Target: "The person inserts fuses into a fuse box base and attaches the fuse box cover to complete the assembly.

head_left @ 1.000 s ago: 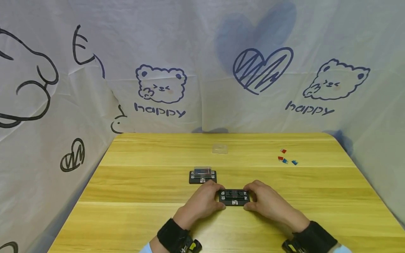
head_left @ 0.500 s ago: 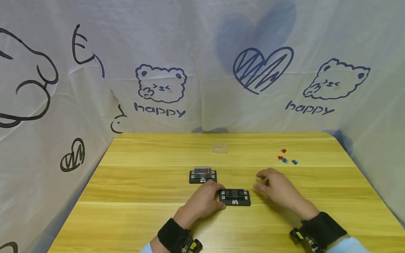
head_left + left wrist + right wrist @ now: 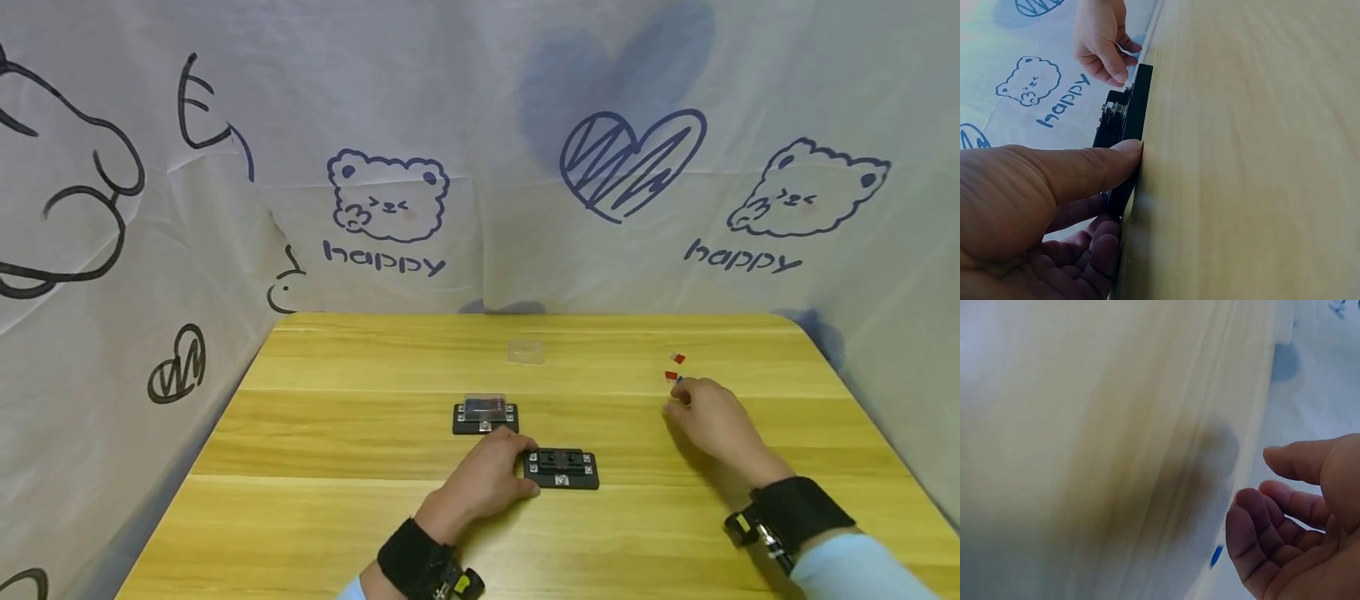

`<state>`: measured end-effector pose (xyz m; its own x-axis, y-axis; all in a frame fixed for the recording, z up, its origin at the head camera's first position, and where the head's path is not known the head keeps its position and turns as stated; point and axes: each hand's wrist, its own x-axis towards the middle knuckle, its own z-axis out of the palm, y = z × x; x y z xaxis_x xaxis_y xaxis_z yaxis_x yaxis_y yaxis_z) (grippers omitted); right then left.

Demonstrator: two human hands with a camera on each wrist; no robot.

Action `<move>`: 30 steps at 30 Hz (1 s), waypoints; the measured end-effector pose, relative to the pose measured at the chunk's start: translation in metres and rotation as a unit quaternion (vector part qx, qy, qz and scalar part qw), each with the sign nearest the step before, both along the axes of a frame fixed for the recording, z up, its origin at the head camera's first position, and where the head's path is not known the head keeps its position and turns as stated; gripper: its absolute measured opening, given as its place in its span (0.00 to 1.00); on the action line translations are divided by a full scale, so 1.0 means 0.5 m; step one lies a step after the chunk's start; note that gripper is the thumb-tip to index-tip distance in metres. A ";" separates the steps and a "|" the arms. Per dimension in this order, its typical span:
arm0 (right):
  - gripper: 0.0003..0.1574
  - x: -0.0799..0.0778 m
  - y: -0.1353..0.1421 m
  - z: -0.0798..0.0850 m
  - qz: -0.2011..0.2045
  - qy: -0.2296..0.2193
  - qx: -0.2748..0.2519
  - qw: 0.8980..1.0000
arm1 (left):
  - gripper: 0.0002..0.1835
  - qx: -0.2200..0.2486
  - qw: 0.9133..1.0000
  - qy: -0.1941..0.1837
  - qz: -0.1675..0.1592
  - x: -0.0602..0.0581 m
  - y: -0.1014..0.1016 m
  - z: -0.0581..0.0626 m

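Observation:
My left hand [image 3: 489,475] grips the left end of a black fuse block [image 3: 562,469], thumb at the near edge and fingers at the far edge. In the left wrist view the thumb presses along the side of the fuse block [image 3: 1138,103]. The block has metal screw terminals and no cover on it. At the right, my right hand [image 3: 716,419] hovers over small blade fuses, its thumb and fingertips apart with nothing between them. A red fuse [image 3: 671,376] and part of a blue fuse [image 3: 680,380] show at its fingertips. In the right wrist view a blue fuse [image 3: 1217,556] lies beside the fingers.
A second fuse block [image 3: 485,417] with a clear cover over coloured fuses stands behind my left hand. Farther back lies a loose clear cover [image 3: 526,352]. Another red fuse [image 3: 678,358] lies on the wooden table [image 3: 337,517]. White cloth [image 3: 517,242] with drawings hangs around the table.
My right hand has let go of the fuse block's right end and moved right and away from me to the fuses. The left hand keeps its grip on the block.

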<state>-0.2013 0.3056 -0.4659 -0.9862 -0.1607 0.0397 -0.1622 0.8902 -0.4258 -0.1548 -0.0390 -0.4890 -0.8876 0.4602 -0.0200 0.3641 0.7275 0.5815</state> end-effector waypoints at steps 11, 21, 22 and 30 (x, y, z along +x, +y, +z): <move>0.20 -0.036 0.065 -0.010 -0.081 0.018 0.017 0.996 | 0.31 -0.001 1.000 -0.003 -0.001 0.000 0.000 0.000; 0.24 -0.059 0.083 -0.016 -0.099 -0.024 0.019 0.995 | 0.31 -0.005 1.000 0.000 -0.002 0.002 0.000 0.003; 0.23 -0.061 0.083 -0.015 -0.101 -0.032 0.020 0.994 | 0.32 -0.005 1.000 -0.001 -0.002 0.002 0.000 0.003; 0.18 -0.075 0.082 -0.013 -0.113 -0.074 0.020 0.991 | 0.32 -0.003 1.000 -0.004 0.000 0.002 -0.001 0.003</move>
<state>-0.2388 0.3467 -0.4723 -0.9919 0.0654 -0.1091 0.1035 0.9134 -0.3936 -0.1538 -0.0396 -0.4876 -0.8874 0.4601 -0.0304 0.3594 0.7315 0.5794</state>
